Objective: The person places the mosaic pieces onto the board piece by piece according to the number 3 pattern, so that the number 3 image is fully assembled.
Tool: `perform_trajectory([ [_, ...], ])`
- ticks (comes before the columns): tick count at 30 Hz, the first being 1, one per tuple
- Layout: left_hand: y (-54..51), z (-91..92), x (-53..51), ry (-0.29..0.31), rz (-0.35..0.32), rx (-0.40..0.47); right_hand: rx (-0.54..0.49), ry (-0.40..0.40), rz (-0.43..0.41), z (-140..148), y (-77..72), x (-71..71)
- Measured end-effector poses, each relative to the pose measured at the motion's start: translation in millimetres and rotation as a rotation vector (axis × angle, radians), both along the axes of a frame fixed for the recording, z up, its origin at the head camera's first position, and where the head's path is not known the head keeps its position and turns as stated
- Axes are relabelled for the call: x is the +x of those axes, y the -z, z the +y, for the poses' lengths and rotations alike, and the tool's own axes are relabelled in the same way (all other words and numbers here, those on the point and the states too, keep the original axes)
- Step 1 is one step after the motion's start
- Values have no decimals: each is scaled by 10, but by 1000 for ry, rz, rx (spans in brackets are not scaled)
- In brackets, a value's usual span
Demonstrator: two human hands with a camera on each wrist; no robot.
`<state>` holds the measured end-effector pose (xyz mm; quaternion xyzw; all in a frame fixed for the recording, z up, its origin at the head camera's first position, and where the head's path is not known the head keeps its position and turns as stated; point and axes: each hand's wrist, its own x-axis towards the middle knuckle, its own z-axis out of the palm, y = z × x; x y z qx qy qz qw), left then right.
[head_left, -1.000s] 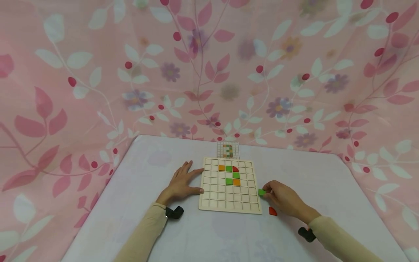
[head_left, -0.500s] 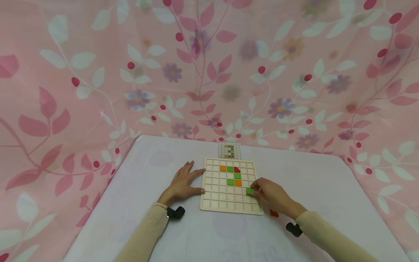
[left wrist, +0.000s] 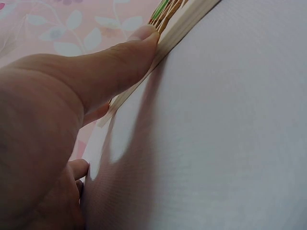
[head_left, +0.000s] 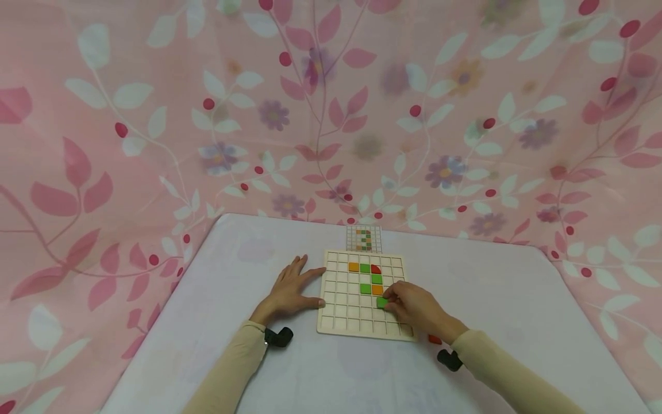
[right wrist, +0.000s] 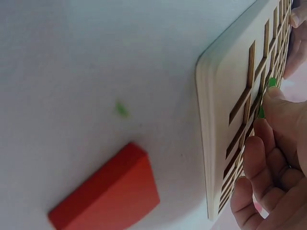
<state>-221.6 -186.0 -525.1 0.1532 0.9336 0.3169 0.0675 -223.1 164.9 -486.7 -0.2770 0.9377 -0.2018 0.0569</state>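
Observation:
A pale wooden grid board (head_left: 341, 326) lies on the white-covered table. In its upper cells sit an orange square tile (head_left: 354, 267), several green ones (head_left: 365, 268), another orange one (head_left: 377, 290) and a red rounded-corner tile (head_left: 376, 269). My right hand (head_left: 419, 307) pinches a green square tile (head_left: 381, 303) between thumb and fingers over a cell just below the lower orange tile; whether it touches the board I cannot tell. My left hand (head_left: 287, 293) has its fingers spread, thumb and index fingertips touching the board's left edge. In the left wrist view the thumb (left wrist: 120, 67) presses that edge.
A small printed grid card (head_left: 364, 238) with a coloured tile pattern lies behind the board. One red tile (right wrist: 115, 191) rests on the table right of the board, partly under my right wrist. A pink floral curtain (head_left: 331, 115) hangs behind the table.
My right hand has carried the green tile leftward, from beside the board's right edge to over a cell under the lower orange tile. The left hand has stayed at the board's edge.

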Motion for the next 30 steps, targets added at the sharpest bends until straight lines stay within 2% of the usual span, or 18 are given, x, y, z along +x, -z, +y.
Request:
perform_trajectory([
  [6,1,3,11,1,6,8,9,-17,28,-39,15,-19],
  [14,-3,0,10,1,6,12,-8,-20,10,-57,25,-77],
  [21,21,-2,5,10,30,26,-63,-47,-12,-54,16,-97],
  [26,-8,1,12,9,9,13,-85,-76,6,-44,19,-96],
  [30,-13,-1,18,10,20,21,-101,-84,15,-41,31,-109],
])
